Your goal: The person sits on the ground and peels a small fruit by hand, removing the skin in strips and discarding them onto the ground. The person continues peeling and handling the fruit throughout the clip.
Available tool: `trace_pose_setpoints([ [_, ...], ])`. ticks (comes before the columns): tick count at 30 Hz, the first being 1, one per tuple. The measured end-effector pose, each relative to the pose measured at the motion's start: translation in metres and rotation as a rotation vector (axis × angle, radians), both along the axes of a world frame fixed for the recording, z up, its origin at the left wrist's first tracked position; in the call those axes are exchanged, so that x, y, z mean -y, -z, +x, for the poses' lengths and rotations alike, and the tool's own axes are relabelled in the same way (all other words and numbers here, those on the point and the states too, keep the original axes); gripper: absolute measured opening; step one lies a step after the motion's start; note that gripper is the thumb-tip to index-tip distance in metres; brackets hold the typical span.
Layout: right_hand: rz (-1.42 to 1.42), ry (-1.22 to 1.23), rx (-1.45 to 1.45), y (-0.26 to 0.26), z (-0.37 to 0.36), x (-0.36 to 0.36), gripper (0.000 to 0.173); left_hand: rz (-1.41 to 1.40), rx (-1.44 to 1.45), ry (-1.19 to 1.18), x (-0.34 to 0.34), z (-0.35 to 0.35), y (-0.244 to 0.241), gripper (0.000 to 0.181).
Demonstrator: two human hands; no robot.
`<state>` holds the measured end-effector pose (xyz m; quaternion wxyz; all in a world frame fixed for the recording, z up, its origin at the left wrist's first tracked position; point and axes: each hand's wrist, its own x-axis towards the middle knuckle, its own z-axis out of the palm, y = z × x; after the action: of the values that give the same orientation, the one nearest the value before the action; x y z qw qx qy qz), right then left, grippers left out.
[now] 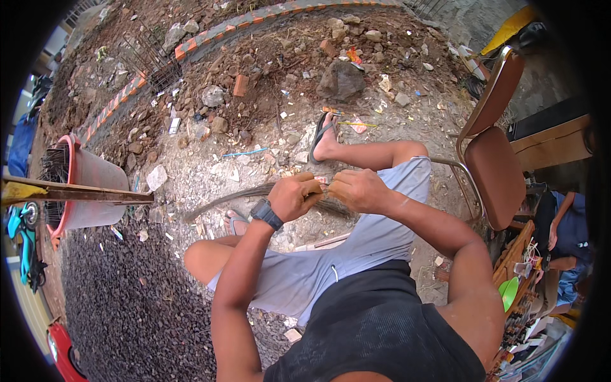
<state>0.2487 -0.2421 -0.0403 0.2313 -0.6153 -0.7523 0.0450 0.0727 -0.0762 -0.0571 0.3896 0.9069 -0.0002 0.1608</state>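
My left hand (293,196), with a black watch on its wrist, and my right hand (357,191) are close together above my lap, fingers curled inward. Whether either grips a fine strand cannot be made out. A long bundle of thin dark strands (234,195), like wire or broom bristles, runs below the hands from left to right, partly hidden by them. A small red and pale scrap (321,180) shows between the hands, its exact place unclear. My sandalled feet rest on the rubble-strewn ground.
A pinkish bucket (98,186) of dark strands stands left, crossed by a wooden bar (95,195). Dark gravel (133,296) lies lower left. A brown padded chair (494,176) stands right, near a seated person. A large rock (340,80) and brick edging (243,21) lie ahead.
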Motion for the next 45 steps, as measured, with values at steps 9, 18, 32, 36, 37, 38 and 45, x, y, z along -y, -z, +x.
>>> trace_pose_setpoints([
  [9, -1.07, 0.509, -1.594, 0.009, 0.019, 0.012, 0.026, 0.48, 0.076, 0.016, 0.03, 0.013, -0.009, 0.014],
  [18, -0.058, 0.092, 0.067, 0.008, 0.006, 0.032, 0.026, 0.24, -0.004, -0.066, 0.025, 0.017, -0.002, 0.017],
  [32, -1.052, 0.513, -1.709, 0.03, 0.036, 0.016, 0.025, 0.487, -0.034, -0.002, 0.025, 0.03, 0.005, 0.01],
  [36, -0.117, 0.298, -0.303, 0.004, 0.009, 0.026, 0.02, 0.372, -0.046, -0.044, 0.016, 0.025, 0.012, 0.012],
  [37, -0.107, 0.231, -0.21, 0.007, 0.011, 0.024, 0.021, 0.343, -0.073, -0.047, 0.013, 0.023, 0.012, 0.012],
  [38, -0.097, 0.163, -0.117, 0.012, 0.014, 0.022, 0.021, 0.33, -0.096, -0.04, 0.01, 0.021, 0.011, 0.011],
  [45, -0.19, 0.203, -0.094, 0.025, 0.017, 0.01, 0.02, 0.323, -0.099, 0.016, 0.004, 0.019, 0.015, 0.011],
])
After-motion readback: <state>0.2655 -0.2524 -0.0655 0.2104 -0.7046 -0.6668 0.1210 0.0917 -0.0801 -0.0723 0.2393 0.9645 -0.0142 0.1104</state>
